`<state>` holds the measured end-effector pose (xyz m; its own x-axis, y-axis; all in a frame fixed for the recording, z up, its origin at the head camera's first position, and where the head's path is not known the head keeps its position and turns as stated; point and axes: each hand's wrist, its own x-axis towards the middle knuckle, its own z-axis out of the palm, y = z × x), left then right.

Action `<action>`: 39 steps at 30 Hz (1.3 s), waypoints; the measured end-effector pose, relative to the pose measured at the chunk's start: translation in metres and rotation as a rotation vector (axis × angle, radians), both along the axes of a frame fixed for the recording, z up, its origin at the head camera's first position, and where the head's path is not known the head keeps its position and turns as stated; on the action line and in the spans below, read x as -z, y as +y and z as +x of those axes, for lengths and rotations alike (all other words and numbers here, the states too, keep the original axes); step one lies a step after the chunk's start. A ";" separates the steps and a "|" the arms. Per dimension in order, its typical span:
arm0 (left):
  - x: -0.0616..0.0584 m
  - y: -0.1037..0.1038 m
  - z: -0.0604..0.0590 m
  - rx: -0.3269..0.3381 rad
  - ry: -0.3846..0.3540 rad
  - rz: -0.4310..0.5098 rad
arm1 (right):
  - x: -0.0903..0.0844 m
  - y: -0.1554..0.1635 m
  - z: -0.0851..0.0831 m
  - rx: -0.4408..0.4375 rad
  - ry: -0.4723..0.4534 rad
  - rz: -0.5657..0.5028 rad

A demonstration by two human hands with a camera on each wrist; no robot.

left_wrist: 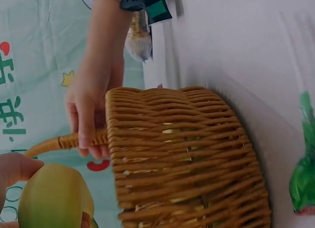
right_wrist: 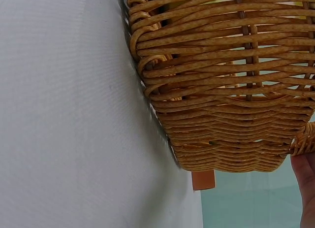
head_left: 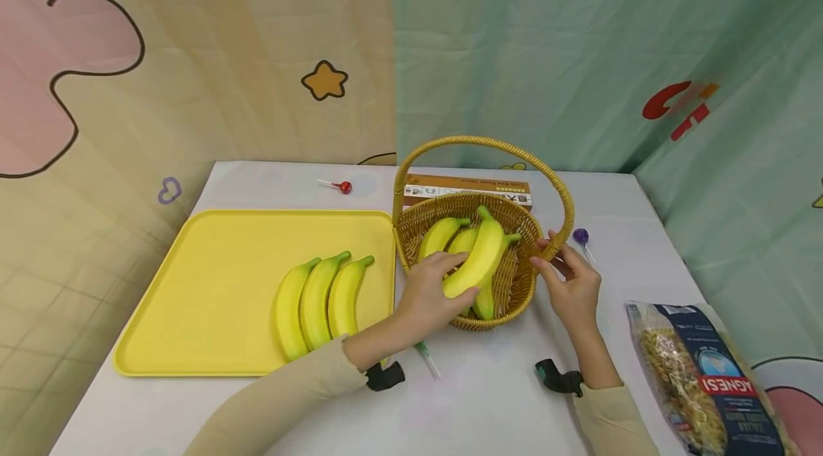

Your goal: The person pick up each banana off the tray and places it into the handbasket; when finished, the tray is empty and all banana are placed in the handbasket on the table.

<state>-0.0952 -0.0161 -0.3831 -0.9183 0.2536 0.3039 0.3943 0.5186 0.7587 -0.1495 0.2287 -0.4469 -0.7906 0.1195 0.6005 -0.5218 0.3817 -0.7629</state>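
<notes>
My left hand (head_left: 432,293) holds a yellow banana (head_left: 481,256) with a green tip over the wicker basket (head_left: 522,302), thumb on one side and fingers on the other. Several other bananas (head_left: 444,236) lie inside the basket, partly hidden by the held one. With its thumb and fingers, my right hand (head_left: 574,290) grips the base of the basket's arched handle (head_left: 561,191) at the right rim. In the left wrist view, the end of the held banana (left_wrist: 54,196) shows beside the basket's woven side (left_wrist: 182,154).
Three bananas (head_left: 318,306) lie on a yellow tray (head_left: 212,284) at left. Behind the basket is a brown-and-white box (head_left: 466,184). Red (head_left: 345,187), purple (head_left: 581,236) and green (left_wrist: 307,179) lollipops lie around. A pasta bag (head_left: 714,377) rests at right.
</notes>
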 end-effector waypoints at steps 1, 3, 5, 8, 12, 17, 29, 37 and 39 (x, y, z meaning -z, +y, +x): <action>0.003 0.008 -0.005 0.005 -0.014 -0.008 | 0.000 0.000 0.000 0.001 0.002 0.002; 0.008 0.021 -0.013 0.005 -0.052 -0.026 | 0.001 0.000 0.000 -0.005 0.011 -0.002; 0.014 0.031 -0.018 0.004 -0.082 -0.051 | 0.001 0.000 0.000 -0.010 0.018 -0.003; 0.022 0.042 -0.022 0.006 -0.109 -0.086 | 0.001 -0.001 0.000 -0.006 0.028 0.002; 0.030 0.050 -0.025 0.000 -0.113 -0.137 | 0.001 -0.001 -0.001 0.001 0.034 0.015; 0.032 0.059 -0.030 -0.009 -0.113 -0.204 | 0.002 0.001 -0.001 -0.005 0.037 0.006; 0.015 0.037 -0.003 0.022 -0.093 -0.020 | -0.023 -0.011 0.014 0.001 0.027 0.018; -0.003 -0.046 0.030 -0.158 0.022 0.114 | -0.030 -0.016 0.018 -0.023 0.040 -0.005; -0.001 -0.076 0.034 -0.278 0.051 0.119 | -0.029 -0.015 0.017 -0.023 0.048 -0.006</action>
<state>-0.0616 -0.0925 -0.3822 -0.9302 -0.0457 0.3643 0.2891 0.5206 0.8034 -0.1328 0.2140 -0.4178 -0.7637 0.1049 0.6370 -0.5664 0.3648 -0.7390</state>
